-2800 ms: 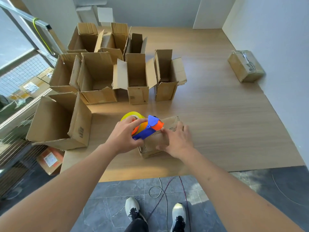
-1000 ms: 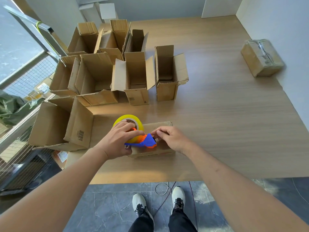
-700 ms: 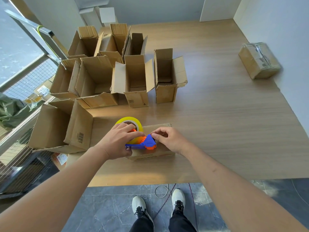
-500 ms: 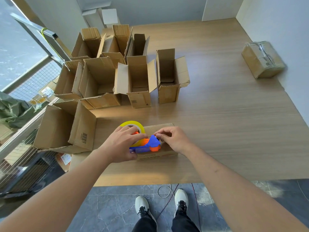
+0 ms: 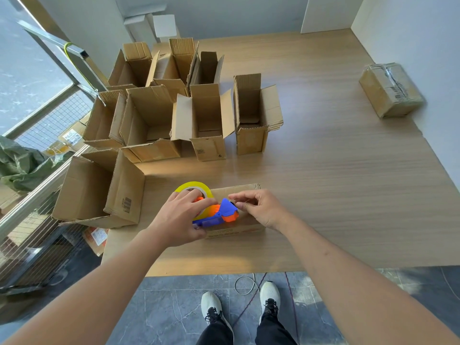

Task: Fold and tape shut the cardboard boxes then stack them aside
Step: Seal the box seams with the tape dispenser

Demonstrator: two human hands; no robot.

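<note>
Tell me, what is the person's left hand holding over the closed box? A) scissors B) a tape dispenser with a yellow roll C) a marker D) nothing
B: the left hand grips a blue and orange tape dispenser over the closed box.

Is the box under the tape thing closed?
Closed: the small box shows a flat top under the tape dispenser, no flaps standing.

Sunlit wooden table (image 5: 348, 183), white walls (image 5: 410, 33), grey tiled floor (image 5: 174, 307)
</note>
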